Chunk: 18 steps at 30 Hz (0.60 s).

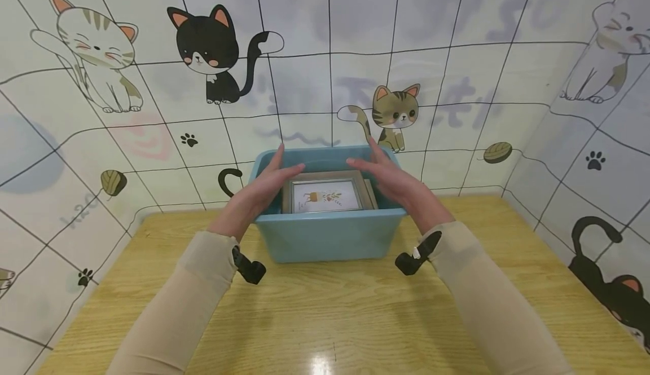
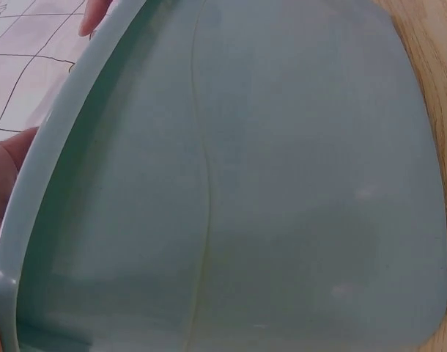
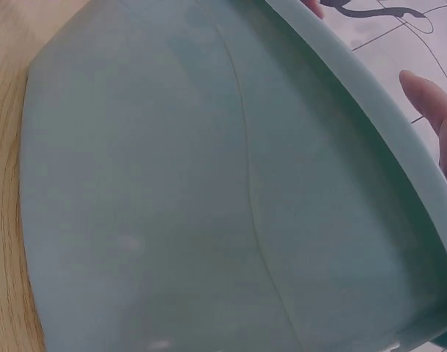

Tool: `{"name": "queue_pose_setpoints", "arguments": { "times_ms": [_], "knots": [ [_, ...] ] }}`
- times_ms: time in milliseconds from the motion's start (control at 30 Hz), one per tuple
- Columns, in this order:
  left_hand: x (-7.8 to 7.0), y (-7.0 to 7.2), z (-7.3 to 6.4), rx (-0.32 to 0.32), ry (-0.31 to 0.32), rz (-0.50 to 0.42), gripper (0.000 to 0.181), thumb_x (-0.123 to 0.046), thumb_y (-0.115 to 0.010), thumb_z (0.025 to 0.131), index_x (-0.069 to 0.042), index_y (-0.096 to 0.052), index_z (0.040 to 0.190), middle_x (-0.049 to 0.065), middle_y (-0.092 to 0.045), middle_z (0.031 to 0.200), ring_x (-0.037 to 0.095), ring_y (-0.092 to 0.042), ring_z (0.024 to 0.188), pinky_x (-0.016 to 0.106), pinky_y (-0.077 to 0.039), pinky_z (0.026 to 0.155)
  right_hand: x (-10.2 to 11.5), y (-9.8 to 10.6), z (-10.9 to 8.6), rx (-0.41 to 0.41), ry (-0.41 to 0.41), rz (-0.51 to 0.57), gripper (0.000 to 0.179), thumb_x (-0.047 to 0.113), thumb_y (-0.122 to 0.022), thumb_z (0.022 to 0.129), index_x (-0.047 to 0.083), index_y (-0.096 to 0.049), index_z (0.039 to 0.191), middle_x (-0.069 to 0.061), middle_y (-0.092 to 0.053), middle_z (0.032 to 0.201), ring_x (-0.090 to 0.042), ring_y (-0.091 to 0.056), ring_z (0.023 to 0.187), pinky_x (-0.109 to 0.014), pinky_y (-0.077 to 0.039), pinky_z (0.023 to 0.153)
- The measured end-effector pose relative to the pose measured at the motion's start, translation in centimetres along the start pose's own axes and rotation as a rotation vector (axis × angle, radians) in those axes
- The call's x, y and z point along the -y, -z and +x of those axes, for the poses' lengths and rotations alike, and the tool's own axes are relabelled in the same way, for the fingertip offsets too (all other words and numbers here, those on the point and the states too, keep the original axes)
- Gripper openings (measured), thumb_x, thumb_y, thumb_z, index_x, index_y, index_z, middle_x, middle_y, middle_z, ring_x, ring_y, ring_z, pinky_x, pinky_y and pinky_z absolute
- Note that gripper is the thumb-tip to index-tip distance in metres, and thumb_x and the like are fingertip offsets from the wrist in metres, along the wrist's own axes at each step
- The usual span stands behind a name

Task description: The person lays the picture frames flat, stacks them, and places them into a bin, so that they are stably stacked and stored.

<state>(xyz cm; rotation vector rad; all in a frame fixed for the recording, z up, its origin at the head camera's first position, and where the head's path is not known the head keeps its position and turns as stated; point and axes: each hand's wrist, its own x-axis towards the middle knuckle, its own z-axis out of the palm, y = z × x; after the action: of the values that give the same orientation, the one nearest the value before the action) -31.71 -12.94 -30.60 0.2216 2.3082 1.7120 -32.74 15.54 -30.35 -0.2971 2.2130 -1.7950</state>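
Observation:
A light blue plastic bin (image 1: 330,237) stands on the wooden table against the wall. Inside lies a picture frame (image 1: 288,197) with a silvery inner border and a small print of a deer-like figure and plants; the edge of another frame (image 1: 372,194) shows at its right. My left hand (image 1: 260,190) reaches over the bin's left rim, thumb and index finger extended. Over the right rim, my right hand (image 1: 393,179) is held the same way, thumb towards the frame. The other fingers are largely hidden. In both wrist views the bin's outer wall (image 2: 304,161) fills most of the picture.
The wooden table (image 1: 325,313) extends in front of the bin and to both sides. A wall covering (image 1: 304,82) with cartoon cats and a line grid rises behind it and at the sides. Each wrist carries a small black camera mount (image 1: 249,265) by its beige sleeve.

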Motion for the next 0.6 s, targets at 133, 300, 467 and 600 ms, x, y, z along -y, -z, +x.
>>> {"name": "queue_pose_setpoints", "arguments": {
  "times_ms": [133,300,467,600],
  "knots": [
    [0.0,-0.1,-0.1,0.001,-0.016,-0.012,0.091,-0.05,-0.057,0.103,-0.042,0.012,0.162,-0.01,0.016,0.17,0.017,0.011,0.155,0.051,-0.002,0.123,-0.1,0.2,-0.2,0.006,0.025,-0.056,0.105,0.043,-0.068,0.099,0.037,0.016,0.162,-0.002,0.019,0.17,-0.022,0.015,0.155,-0.058,-0.002,0.122],
    [-0.3,-0.2,-0.1,0.005,-0.041,-0.025,0.09,-0.051,-0.057,0.103,-0.041,0.011,0.163,-0.008,0.009,0.171,0.019,0.003,0.156,0.049,-0.007,0.124,0.2,0.5,-0.3,0.017,0.049,-0.142,0.104,0.043,-0.067,0.1,0.036,0.016,0.162,-0.004,0.018,0.17,-0.024,0.012,0.155,-0.056,-0.005,0.122],
    [-1.1,0.1,0.6,-0.045,-0.099,0.002,0.091,-0.046,-0.06,0.102,-0.036,0.006,0.165,-0.002,0.001,0.172,0.019,-0.003,0.156,0.048,-0.011,0.123,1.1,1.0,-0.2,0.028,0.102,-0.2,0.104,0.043,-0.066,0.1,0.033,0.017,0.163,-0.001,0.017,0.17,-0.025,0.01,0.156,-0.056,-0.009,0.122],
    [-1.6,0.4,0.3,-0.087,-0.149,0.104,0.09,-0.044,-0.06,0.103,-0.028,0.001,0.166,-0.001,-0.003,0.172,0.019,-0.005,0.156,0.048,-0.013,0.123,1.7,1.2,-0.6,0.03,0.127,-0.258,0.108,0.044,-0.07,0.097,0.034,0.015,0.163,0.003,0.014,0.17,-0.026,0.006,0.156,-0.057,-0.013,0.122]
  ]
}}
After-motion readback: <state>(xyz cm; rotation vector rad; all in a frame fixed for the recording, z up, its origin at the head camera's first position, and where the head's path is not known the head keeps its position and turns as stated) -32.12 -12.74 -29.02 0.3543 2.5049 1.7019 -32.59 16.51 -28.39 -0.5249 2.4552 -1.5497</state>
